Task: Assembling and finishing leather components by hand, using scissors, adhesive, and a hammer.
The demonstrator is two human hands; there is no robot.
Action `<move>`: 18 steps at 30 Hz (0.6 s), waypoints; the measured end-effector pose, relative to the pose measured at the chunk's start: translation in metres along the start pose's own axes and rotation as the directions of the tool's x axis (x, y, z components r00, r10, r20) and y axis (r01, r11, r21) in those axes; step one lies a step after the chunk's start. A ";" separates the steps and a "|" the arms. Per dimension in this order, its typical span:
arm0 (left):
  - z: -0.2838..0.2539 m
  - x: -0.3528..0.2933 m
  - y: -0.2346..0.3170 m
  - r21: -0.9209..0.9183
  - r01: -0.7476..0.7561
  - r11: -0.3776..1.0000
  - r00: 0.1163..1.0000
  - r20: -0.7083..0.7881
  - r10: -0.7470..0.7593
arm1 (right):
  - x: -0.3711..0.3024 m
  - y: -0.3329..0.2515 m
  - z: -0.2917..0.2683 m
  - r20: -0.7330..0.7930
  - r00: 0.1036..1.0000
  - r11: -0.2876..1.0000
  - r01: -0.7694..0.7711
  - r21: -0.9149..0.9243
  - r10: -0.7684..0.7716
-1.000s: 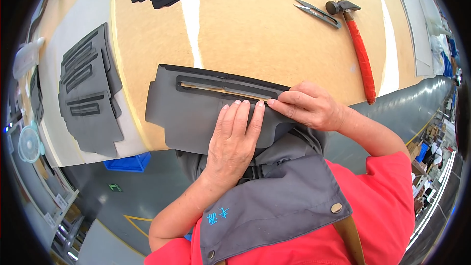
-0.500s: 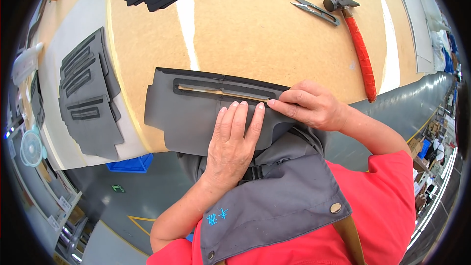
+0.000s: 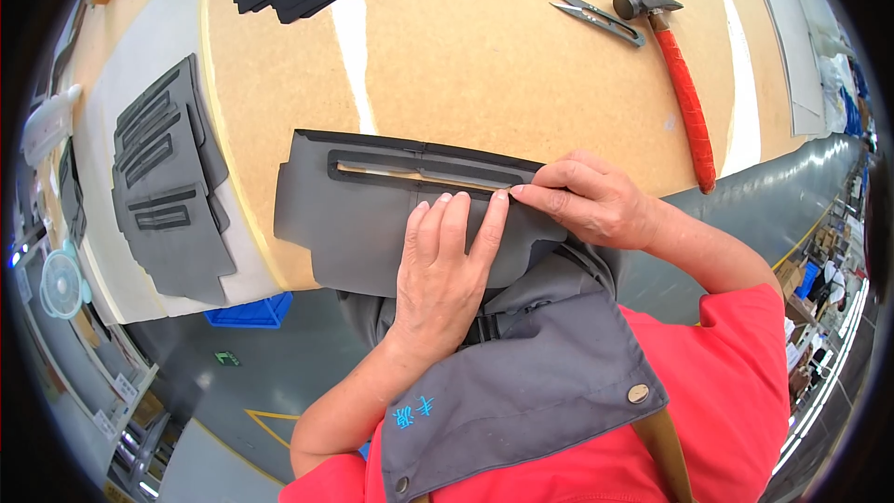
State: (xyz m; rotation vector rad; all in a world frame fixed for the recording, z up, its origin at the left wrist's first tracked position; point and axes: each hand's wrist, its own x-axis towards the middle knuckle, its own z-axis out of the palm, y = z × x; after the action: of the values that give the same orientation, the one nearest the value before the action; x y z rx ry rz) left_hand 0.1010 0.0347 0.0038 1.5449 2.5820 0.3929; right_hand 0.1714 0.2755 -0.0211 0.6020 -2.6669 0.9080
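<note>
Basically no containers near us except a blue bin [image 3: 250,311] on the floor, contents unseen. Our left hand [image 3: 445,265] lies flat, fingers together, pressing the grey slotted panel [image 3: 372,214] at the surface [image 3: 521,65] edge. Our right hand [image 3: 587,197] pinches the panel's slot rim with its grip. Hammer [image 3: 678,84] and snips [image 3: 596,16] lie well apart.

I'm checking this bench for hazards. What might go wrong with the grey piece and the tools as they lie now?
The grey fabric panel overhangs the table edge, so it may slide if the left hand lifts. The right hand pinches only the slot's end, so the fold might skew. The hammer reaches close to the edge and may get knocked off.
</note>
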 end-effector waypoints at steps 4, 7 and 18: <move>-0.001 0.002 0.002 0.028 0.019 0.999 1.000 0.020 -0.020 | -0.002 -0.001 0.001 0.003 1.000 1.000 -0.007 -0.028 0.007; -0.003 0.001 0.002 0.001 0.026 1.000 0.999 0.039 -0.026 | -0.004 -0.001 0.002 -0.007 1.000 0.999 0.007 -0.047 -0.008; -0.002 -0.007 -0.003 0.031 -0.032 0.999 0.998 0.053 0.030 | -0.007 0.003 0.002 -0.016 0.996 0.994 0.082 -0.066 -0.083</move>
State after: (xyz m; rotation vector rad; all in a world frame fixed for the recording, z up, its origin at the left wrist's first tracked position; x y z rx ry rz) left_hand 0.1014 0.0269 0.0047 1.5849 2.5397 0.3110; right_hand 0.1759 0.2787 -0.0268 0.6798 -2.6221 0.7968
